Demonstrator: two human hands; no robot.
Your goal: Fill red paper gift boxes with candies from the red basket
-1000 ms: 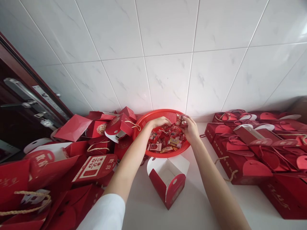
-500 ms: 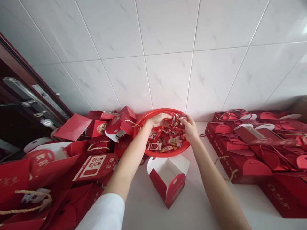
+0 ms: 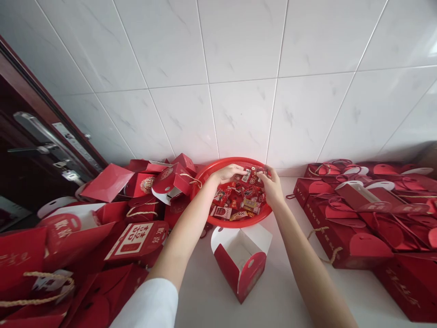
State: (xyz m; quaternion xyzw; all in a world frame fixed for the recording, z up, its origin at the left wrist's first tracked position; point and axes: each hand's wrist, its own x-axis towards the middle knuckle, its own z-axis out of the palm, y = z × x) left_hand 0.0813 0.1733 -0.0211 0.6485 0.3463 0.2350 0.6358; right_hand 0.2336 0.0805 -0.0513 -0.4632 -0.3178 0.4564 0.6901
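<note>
R grip (image 3: 272, 187) curled, L grip (image 3: 226, 174) nearby prob. likewise.

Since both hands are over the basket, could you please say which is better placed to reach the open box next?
Probably the right hand, by a little: at the right rim of the red basket, it sits slightly nearer the open box, while the left hand is farther back.

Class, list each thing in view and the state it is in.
Centre box, open, white inside showing
Basket, uncovered, holding sweets
Sweets, wrapped, loosely heaped
Right hand, gripping red packets
Left hand, at the packets, grip unclear
Left-side boxes, some open
</note>
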